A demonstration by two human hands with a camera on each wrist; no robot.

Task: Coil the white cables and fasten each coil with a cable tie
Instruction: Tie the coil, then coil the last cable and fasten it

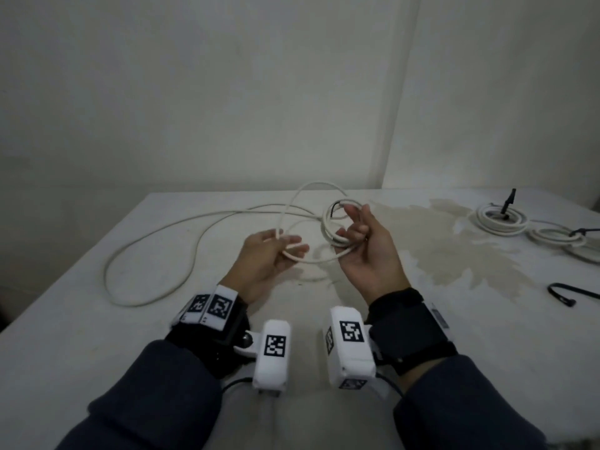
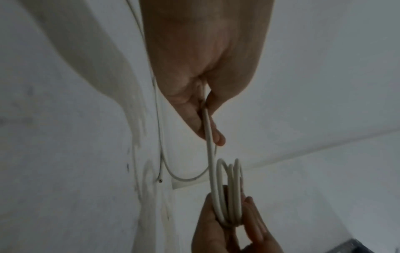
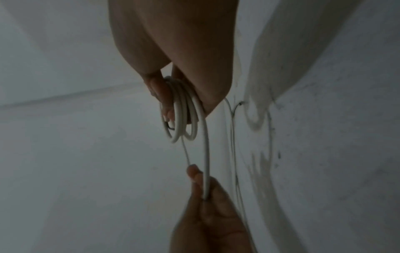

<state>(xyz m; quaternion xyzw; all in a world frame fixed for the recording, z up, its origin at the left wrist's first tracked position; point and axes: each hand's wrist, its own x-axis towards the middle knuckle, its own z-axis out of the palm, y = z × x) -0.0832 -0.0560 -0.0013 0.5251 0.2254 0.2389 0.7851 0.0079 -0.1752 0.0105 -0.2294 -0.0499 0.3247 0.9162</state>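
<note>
Head view: right hand [image 1: 367, 251] grips a small coil [image 1: 337, 227] of white cable [image 1: 156, 241] — several turns held above the worktop [image 1: 97, 319]. Left hand [image 1: 266, 258] pinches the running strand just beside it, feeding the next loop. Long slack trails left and back over the worktop. Risk: slack snagging on itself could tug turns loose from the right-hand fingers [image 3: 159, 92]. Finished coils [image 1: 500, 219] lie far right; black cable tie [image 1: 568, 293] nearer.

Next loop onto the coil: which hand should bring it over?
Left, probably. The left hand already pinches the free run of white cable trailing across the table; the right hand is occupied holding the coil.
</note>
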